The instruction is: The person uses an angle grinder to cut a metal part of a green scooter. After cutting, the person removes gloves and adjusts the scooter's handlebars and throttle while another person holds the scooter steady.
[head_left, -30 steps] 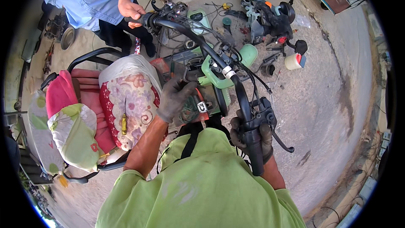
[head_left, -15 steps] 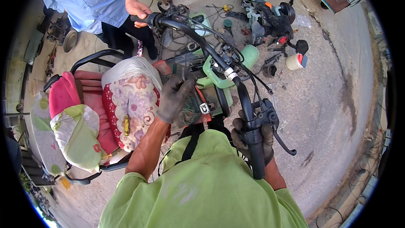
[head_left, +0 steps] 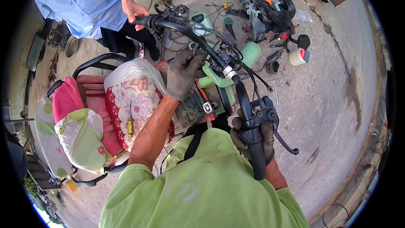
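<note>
A black handlebar [head_left: 188, 31] runs slantwise across the middle, above the light green body panel [head_left: 216, 77] of a vehicle. My right hand [head_left: 267, 140], in a dark work glove, is wrapped around its near end, at the black rubber grip [head_left: 255, 150] below the brake lever [head_left: 283, 140]. My left hand [head_left: 182, 76], gloved too, is just left of the bar's middle with its fingers bent together. What they hold, if anything, is hidden. At the far end, another person's hand [head_left: 134, 10] rests on the other grip.
To the left stands a padded seat with a floral cover [head_left: 137, 95], a yellow-handled screwdriver [head_left: 130, 126] lying on it. A red-edged tray below my left hand holds green cord [head_left: 192, 109]. Farther off are a partly stripped scooter [head_left: 270, 21] and a white container [head_left: 296, 57].
My left hand has moved forward and slightly right, closer to the handlebar's middle. My right hand keeps its hold on the grip. The view has shifted a little.
</note>
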Motion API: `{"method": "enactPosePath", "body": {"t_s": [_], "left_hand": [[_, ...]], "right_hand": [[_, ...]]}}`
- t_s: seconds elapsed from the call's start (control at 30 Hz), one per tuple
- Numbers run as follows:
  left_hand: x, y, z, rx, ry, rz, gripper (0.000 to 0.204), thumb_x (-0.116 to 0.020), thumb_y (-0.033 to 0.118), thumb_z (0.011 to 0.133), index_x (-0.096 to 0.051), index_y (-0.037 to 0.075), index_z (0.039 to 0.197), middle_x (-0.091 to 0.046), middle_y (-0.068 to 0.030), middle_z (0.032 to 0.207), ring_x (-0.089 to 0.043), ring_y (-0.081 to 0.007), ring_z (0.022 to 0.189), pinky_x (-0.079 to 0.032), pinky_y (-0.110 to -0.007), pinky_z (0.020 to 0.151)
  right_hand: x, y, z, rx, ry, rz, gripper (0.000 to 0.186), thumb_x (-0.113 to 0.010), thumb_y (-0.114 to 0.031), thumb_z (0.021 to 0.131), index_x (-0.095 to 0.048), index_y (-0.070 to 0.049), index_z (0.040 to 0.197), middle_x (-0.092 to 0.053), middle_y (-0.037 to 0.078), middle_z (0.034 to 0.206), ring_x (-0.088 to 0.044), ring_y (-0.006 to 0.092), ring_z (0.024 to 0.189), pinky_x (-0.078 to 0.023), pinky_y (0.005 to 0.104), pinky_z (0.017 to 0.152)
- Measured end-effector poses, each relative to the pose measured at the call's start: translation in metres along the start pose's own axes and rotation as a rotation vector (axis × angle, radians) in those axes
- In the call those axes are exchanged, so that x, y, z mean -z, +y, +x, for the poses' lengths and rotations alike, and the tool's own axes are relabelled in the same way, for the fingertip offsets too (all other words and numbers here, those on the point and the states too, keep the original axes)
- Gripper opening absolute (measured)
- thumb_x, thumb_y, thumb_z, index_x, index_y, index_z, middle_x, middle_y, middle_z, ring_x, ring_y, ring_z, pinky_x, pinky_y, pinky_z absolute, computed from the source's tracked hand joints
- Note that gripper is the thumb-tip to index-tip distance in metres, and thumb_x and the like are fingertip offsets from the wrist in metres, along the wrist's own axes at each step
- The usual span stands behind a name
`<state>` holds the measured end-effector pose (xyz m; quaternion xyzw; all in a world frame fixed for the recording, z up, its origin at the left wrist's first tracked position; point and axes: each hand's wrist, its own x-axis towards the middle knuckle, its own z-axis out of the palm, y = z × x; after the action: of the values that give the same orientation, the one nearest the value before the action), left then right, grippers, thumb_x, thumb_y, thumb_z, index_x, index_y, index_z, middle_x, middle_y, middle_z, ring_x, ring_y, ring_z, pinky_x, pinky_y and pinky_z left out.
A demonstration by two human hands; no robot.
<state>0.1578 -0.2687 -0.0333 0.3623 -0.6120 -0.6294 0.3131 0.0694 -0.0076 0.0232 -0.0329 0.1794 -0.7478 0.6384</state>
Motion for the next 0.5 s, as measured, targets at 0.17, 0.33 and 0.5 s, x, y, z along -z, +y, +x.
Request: {"method": "enactPosePath", "body": {"t_s": [0.17, 0.33, 0.5], "left_hand": [[0.005, 0.001, 0.001, -0.254, -0.041, 0.339, 0.019, -0.07, 0.013, 0.092, -0.072, 0.0, 0.106, -0.069, -0.011, 0.087, -0.068, -0.0179, 0.077, -0.053, -0.032, 0.069], [0.007, -0.001, 0.003, -0.394, -0.043, 0.445, 0.017, -0.071, 0.01, 0.091, -0.072, 0.002, 0.106, -0.068, -0.0144, 0.092, -0.068, -0.027, 0.08, -0.053, -0.037, 0.07], [0.014, 0.007, 0.007, -0.451, -0.125, 0.602, 0.023, -0.067, 0.009, 0.093, -0.068, 0.003, 0.116, -0.071, -0.0167, 0.099, -0.072, -0.0293, 0.083, -0.056, -0.039, 0.07]], "right_hand": [[-0.005, 0.0, 0.002, 0.003, 0.022, 0.02, 0.074, -0.068, -0.054, 0.093, -0.047, -0.004, 0.143, -0.061, 0.008, 0.128, -0.058, 0.0163, 0.099, -0.05, 0.0247, 0.053], [-0.003, 0.002, 0.003, -0.038, 0.023, 0.005, 0.078, -0.068, -0.06, 0.091, -0.048, -0.004, 0.142, -0.061, 0.01, 0.117, -0.056, 0.0156, 0.075, -0.046, 0.0218, 0.051], [0.006, 0.005, -0.005, -0.015, 0.073, 0.042, 0.084, -0.067, -0.062, 0.091, -0.044, -0.004, 0.148, -0.062, 0.011, 0.12, -0.054, 0.0151, 0.072, -0.046, 0.0239, 0.057]]}}
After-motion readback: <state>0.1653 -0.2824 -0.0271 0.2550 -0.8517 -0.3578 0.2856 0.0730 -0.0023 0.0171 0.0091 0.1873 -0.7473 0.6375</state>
